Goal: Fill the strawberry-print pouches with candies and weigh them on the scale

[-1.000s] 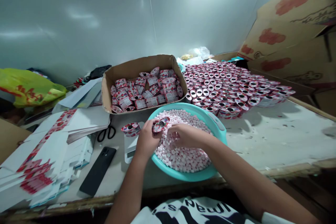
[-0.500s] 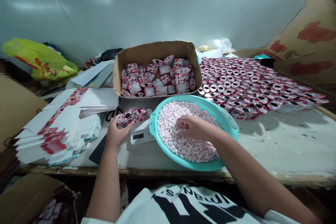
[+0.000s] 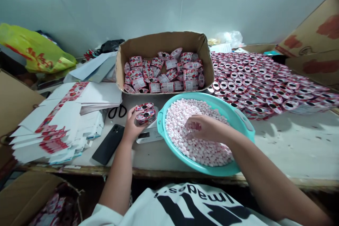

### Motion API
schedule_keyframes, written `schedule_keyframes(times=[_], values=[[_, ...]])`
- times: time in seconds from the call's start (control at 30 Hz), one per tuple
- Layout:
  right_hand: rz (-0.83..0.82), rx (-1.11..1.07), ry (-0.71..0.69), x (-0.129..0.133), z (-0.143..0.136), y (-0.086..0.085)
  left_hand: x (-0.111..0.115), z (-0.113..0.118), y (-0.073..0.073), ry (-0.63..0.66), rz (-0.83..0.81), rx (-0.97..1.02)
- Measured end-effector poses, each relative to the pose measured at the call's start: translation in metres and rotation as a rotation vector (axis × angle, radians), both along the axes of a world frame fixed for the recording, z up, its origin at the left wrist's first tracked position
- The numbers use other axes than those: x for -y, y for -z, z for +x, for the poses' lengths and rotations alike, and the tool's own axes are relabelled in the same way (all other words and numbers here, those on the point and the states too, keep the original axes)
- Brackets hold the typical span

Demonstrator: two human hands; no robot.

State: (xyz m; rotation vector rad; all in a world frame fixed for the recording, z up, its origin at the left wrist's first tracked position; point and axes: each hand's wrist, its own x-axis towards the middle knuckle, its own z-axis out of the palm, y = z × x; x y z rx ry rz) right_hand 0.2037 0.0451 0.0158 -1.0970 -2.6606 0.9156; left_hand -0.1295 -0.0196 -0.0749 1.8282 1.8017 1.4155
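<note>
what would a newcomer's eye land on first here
Probably the turquoise basin at the front of the table, full of small pale pink pieces, with the right hand among them. Next, perhaps, the dense spread of red-patterned packs behind it to the right, then the bright yellow bag at the far left.

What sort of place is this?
Probably a small packing workshop: a teal basin of pale pieces, a cardboard box of patterned packets, and many similar packets massed on the table.

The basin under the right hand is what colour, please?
The basin is turquoise, clearest in the head view.
</note>
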Motion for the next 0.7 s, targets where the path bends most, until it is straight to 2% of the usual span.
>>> schedule_keyframes(times=[0.13, 0.23, 0.43, 0.53, 0.63, 0.7], values=[[0.000, 0.023, 0.018, 0.000, 0.000, 0.000, 0.003, 0.005, 0.003, -0.033, -0.029, 0.158], [-0.009, 0.011, 0.004, -0.001, 0.000, 0.000, 0.001, 0.005, 0.008, -0.064, -0.046, 0.162], [-0.040, 0.029, -0.005, -0.003, -0.001, -0.002, -0.006, 0.005, 0.015, 0.033, -0.110, 0.243], [-0.021, -0.016, -0.040, -0.003, -0.002, -0.003, -0.006, -0.002, 0.012, 0.006, 0.006, 0.177], [0.008, -0.084, -0.051, -0.001, -0.003, -0.003, -0.003, -0.016, 0.009, -0.111, 0.173, 0.082], [0.022, -0.087, -0.025, 0.000, -0.003, -0.003, -0.001, -0.026, 0.008, -0.185, 0.205, 0.066]])
